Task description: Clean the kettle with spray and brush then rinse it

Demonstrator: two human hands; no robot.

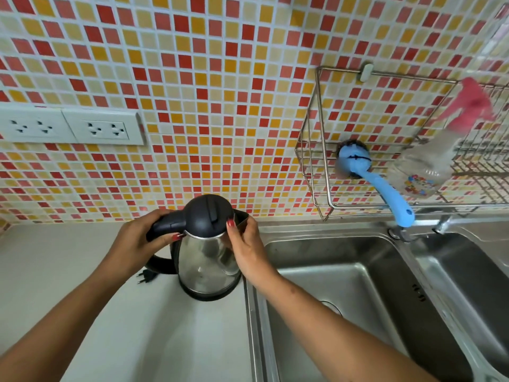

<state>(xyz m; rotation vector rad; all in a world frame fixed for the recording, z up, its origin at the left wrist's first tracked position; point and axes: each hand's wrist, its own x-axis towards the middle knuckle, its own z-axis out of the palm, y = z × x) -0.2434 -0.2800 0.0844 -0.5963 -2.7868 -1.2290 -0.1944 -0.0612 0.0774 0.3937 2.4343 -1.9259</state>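
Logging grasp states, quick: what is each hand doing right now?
Left hand: fingers curled round the kettle by its black handle.
Right hand: thumb and fingers clasp the kettle's upper body.

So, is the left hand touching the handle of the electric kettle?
Touching. The head view shows the left hand with its fingers wrapped round the black handle of the kettle, with no gap between them.
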